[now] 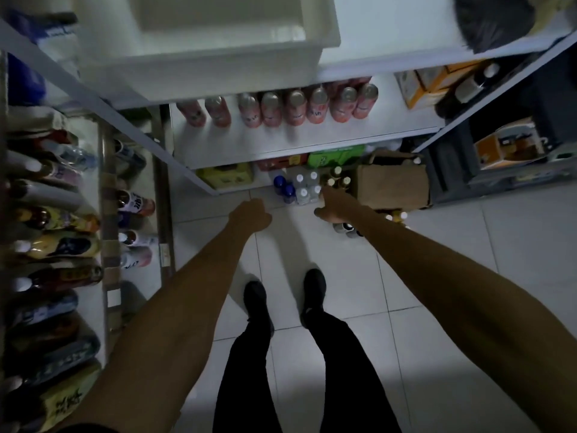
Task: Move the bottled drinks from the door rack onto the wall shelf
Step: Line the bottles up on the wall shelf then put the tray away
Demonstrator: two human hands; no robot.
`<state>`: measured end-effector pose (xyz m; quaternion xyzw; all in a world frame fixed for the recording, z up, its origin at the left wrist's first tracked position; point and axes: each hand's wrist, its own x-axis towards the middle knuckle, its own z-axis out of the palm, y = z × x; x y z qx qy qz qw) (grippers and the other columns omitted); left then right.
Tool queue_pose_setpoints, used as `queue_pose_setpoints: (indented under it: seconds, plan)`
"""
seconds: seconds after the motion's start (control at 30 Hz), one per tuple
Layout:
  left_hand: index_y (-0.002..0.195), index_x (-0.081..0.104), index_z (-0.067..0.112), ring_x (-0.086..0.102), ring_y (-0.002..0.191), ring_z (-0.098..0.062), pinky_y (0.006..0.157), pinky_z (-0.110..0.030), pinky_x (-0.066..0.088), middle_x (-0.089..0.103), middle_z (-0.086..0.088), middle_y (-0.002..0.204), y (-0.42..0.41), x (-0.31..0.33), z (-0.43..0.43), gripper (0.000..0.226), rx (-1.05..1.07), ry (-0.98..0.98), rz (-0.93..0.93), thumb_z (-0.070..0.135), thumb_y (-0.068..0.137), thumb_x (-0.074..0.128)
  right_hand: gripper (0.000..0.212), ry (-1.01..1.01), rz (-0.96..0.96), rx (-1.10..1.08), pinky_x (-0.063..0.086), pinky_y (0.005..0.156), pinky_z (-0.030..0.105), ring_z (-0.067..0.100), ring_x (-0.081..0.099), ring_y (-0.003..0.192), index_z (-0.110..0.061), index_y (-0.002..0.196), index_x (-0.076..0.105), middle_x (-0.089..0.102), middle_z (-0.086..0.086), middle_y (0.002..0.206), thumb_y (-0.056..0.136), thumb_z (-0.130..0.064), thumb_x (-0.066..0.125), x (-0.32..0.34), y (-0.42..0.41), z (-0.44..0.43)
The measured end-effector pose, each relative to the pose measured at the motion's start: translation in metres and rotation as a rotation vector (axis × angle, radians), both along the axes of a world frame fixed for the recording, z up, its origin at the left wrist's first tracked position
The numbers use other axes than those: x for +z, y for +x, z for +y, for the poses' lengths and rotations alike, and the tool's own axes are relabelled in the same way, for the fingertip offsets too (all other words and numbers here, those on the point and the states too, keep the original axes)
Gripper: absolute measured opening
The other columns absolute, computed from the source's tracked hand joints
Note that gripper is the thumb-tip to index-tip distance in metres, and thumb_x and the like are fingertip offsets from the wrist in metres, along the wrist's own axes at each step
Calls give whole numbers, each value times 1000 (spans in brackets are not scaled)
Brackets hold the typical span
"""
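head view puts the bottled drinks (pixel 56 220) packed in the door rack (pixel 109 195) at far left, with a row of pink bottles (pixel 293 107) standing on the wall shelf (pixel 249 142) ahead. this looks like the gap between loads, and the next move calls for a reach left to grip another bottle. both arms stretch forward and down, the left hand (pixel 249 214) curled into a fist on nothing visible, the right hand (pixel 332 207) with fingers extended and empty.

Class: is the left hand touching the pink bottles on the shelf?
Apart. The head view shows the left hand over floor tiles, with the bare front of the shelf lying between it and the pink bottles.
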<state>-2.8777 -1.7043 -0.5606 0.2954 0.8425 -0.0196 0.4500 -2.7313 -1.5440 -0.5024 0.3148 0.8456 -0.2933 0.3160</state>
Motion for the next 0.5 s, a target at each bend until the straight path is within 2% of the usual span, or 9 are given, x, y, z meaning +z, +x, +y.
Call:
queue_pose_setpoints:
  seconds: [0.2, 0.33, 0.5]
  plan:
    - [143, 39, 7, 46, 127, -31, 98, -33, 40, 44, -15, 144, -28, -95, -6, 53, 31, 45, -18, 30, 96, 51, 49, 13, -10, -41, 46, 91, 37, 34, 52, 119, -4, 133, 45, 52, 18, 133, 93, -32, 57, -111, -31, -9]
    - [150, 30, 11, 42, 132, -30, 103, -32, 38, 37, -13, 150, -39, -173, -6, 60, 75, 29, -53, 31, 97, 49, 56, 0, -1, -99, 43, 91, 35, 33, 50, 124, -6, 139, 39, 49, 16, 139, 94, -34, 56, -192, -46, -9]
    - [144, 39, 11, 45, 128, -31, 101, -34, 40, 42, -13, 146, -44, -273, -10, 53, 145, 36, -71, 32, 97, 51, 53, -14, 7, -123, 39, 87, 31, 32, 49, 125, -8, 140, 38, 47, 16, 140, 96, -30, 56, -290, -50, -10]
